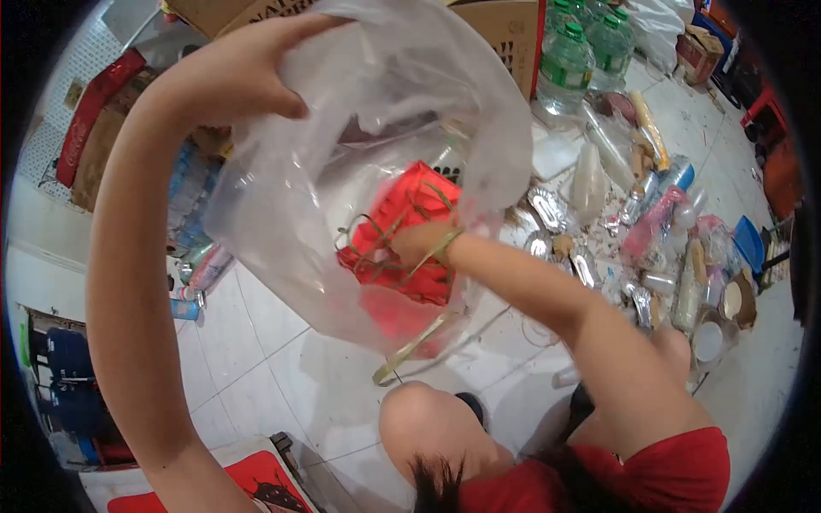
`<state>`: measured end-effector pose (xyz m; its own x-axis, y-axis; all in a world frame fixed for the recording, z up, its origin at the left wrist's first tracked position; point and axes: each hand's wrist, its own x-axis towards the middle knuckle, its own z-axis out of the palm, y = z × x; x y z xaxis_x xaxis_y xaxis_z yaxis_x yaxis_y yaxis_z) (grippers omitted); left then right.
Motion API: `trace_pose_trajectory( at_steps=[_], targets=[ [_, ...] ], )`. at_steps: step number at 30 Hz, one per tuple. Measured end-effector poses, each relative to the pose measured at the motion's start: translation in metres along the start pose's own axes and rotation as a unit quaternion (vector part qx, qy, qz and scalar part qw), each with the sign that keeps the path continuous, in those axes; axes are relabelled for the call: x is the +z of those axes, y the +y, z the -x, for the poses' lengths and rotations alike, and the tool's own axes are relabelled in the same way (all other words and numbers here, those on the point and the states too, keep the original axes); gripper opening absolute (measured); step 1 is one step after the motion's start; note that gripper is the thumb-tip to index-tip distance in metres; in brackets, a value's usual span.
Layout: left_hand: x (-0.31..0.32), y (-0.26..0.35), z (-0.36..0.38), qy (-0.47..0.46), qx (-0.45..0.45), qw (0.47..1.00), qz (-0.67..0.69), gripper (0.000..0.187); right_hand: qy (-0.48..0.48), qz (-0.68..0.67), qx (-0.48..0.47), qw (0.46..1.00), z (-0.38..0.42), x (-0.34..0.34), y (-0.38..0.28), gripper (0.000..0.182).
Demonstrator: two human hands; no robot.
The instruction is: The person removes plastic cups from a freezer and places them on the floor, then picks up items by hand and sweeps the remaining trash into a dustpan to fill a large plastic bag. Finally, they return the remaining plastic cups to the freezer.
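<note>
A large clear plastic bag hangs wide open before me. My left hand grips its upper rim; the thumb shows and the other fingers are mostly hidden by the plastic. Inside the mouth of the plastic bag, my right hand is on a crumpled red bag with thin green-gold ribbons looped over it. The fingers are closed among the ribbons and partly hidden. A similar green-gold band crosses my right wrist. Below, a pale ribbon strip dangles by the lower side of the plastic bag.
Green-capped bottles stand by a cardboard box. To the right, foil trays, plastic pieces, a blue dustpan and cardboard rolls litter the tiled floor. A red-edged carton and blue-tinted bottles are at left.
</note>
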<state>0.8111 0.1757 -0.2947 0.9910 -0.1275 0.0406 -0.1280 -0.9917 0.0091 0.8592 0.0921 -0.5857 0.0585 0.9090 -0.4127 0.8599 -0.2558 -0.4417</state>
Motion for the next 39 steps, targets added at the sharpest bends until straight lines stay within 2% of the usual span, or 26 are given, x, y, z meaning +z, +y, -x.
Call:
trace_pose_trajectory(
  at_steps=[2, 4, 6, 10, 12, 13, 14, 16, 17, 19, 21, 22, 24, 26, 28, 29, 30, 31, 32, 33, 34, 35, 36, 37, 38, 39],
  targets=[
    [0.008, -0.019, -0.004, 0.041, 0.077, 0.995, -0.046, 0.066, 0.036, -0.132, -0.063, 0.989, 0.037, -0.027, -0.006, 0.026],
    [0.017, -0.034, -0.005, 0.045, 0.013, 0.999, -0.001, 0.063, 0.172, -0.251, -0.225, 0.926, 0.104, -0.040, -0.008, 0.028],
    [0.025, -0.044, -0.006, 0.047, -0.050, 0.997, 0.041, 0.061, 0.167, -0.384, -0.202, 0.885, 0.150, -0.033, -0.001, 0.037],
    [0.033, -0.047, -0.007, 0.082, -0.139, 0.981, 0.103, 0.055, 0.247, -0.393, -0.101, 0.880, 0.157, 0.035, 0.026, 0.056],
    [0.032, -0.022, -0.001, 0.068, -0.185, 0.964, -0.178, 0.054, 0.175, -0.193, -0.017, 0.965, 0.158, 0.055, 0.025, 0.088],
    [0.038, -0.006, 0.010, 0.166, -0.098, 0.962, -0.195, 0.053, 0.193, -0.215, 0.033, 0.957, 0.154, 0.062, 0.021, 0.109],
    [0.046, 0.015, 0.027, 0.262, -0.010, 0.942, -0.207, 0.052, 0.187, -0.216, 0.037, 0.957, 0.144, 0.071, 0.021, 0.109],
    [0.067, 0.060, 0.067, 0.312, -0.008, 0.938, -0.149, 0.052, 0.436, -0.128, 0.186, 0.871, 0.118, 0.089, 0.031, 0.102],
    [0.078, 0.081, 0.092, 0.304, -0.038, 0.945, -0.113, 0.052, 0.517, -0.091, 0.187, 0.831, 0.116, 0.088, 0.035, 0.100],
    [0.108, 0.107, 0.145, 0.289, -0.122, 0.947, -0.073, 0.049, 0.554, -0.075, 0.199, 0.805, 0.122, 0.080, 0.041, 0.100],
    [0.135, 0.112, 0.192, 0.285, -0.269, 0.916, 0.090, 0.039, 0.605, -0.036, 0.221, 0.764, 0.132, 0.067, 0.043, 0.104],
    [0.151, 0.112, 0.208, 0.295, -0.333, 0.868, 0.219, 0.042, 0.612, -0.033, 0.219, 0.759, 0.131, 0.062, 0.046, 0.104],
    [0.177, 0.113, 0.226, 0.157, -0.444, 0.811, 0.347, 0.046, 0.665, 0.006, 0.247, 0.705, 0.132, 0.050, 0.055, 0.114],
    [0.215, 0.107, 0.225, 0.096, -0.432, 0.789, 0.427, 0.045, 0.678, -0.005, 0.229, 0.699, 0.131, 0.037, 0.068, 0.125],
    [0.242, 0.104, 0.213, 0.115, -0.347, 0.796, 0.482, 0.038, 0.738, -0.012, 0.062, 0.672, 0.129, 0.027, 0.079, 0.127],
    [0.237, 0.103, 0.207, 0.116, -0.345, 0.797, 0.481, 0.038, 0.763, 0.021, 0.055, 0.644, 0.131, 0.020, 0.077, 0.120],
    [0.228, 0.102, 0.198, 0.078, -0.368, 0.755, 0.537, 0.034, 0.764, 0.024, 0.056, 0.642, 0.138, 0.012, 0.078, 0.120],
    [0.218, 0.101, 0.188, 0.040, -0.389, 0.707, 0.590, 0.030, 0.732, 0.012, 0.052, 0.680, 0.150, 0.001, 0.076, 0.115],
    [0.205, 0.105, 0.179, 0.041, -0.386, 0.706, 0.592, 0.030, 0.695, -0.002, 0.049, 0.717, 0.157, -0.007, 0.077, 0.111],
    [0.187, 0.111, 0.170, 0.080, -0.346, 0.703, 0.616, 0.027, 0.695, -0.142, -0.067, 0.701, 0.155, -0.015, 0.079, 0.092],
    [0.171, 0.116, 0.159, 0.119, -0.305, 0.697, 0.638, 0.024, 0.695, -0.141, -0.067, 0.702, 0.157, -0.024, 0.079, 0.092],
    [0.157, 0.122, 0.143, 0.200, -0.267, 0.720, 0.609, 0.025, 0.515, -0.133, 0.004, 0.846, 0.164, -0.036, 0.074, 0.081],
    [0.145, 0.122, 0.126, 0.279, -0.228, 0.736, 0.573, 0.027, 0.305, -0.119, 0.074, 0.942, 0.172, -0.047, 0.064, 0.070],
    [0.136, 0.113, 0.113, 0.338, -0.209, 0.753, 0.525, 0.028, 0.176, -0.057, 0.092, 0.978, 0.179, -0.058, 0.046, 0.054],
    [0.129, 0.102, 0.098, 0.395, -0.187, 0.765, 0.473, 0.029, 0.177, -0.058, 0.090, 0.978, 0.177, -0.060, 0.040, 0.054],
    [0.123, 0.091, 0.082, 0.420, -0.156, 0.777, 0.443, 0.028, 0.181, -0.108, 0.000, 0.977, 0.176, -0.061, 0.036, 0.051]
  ],
)
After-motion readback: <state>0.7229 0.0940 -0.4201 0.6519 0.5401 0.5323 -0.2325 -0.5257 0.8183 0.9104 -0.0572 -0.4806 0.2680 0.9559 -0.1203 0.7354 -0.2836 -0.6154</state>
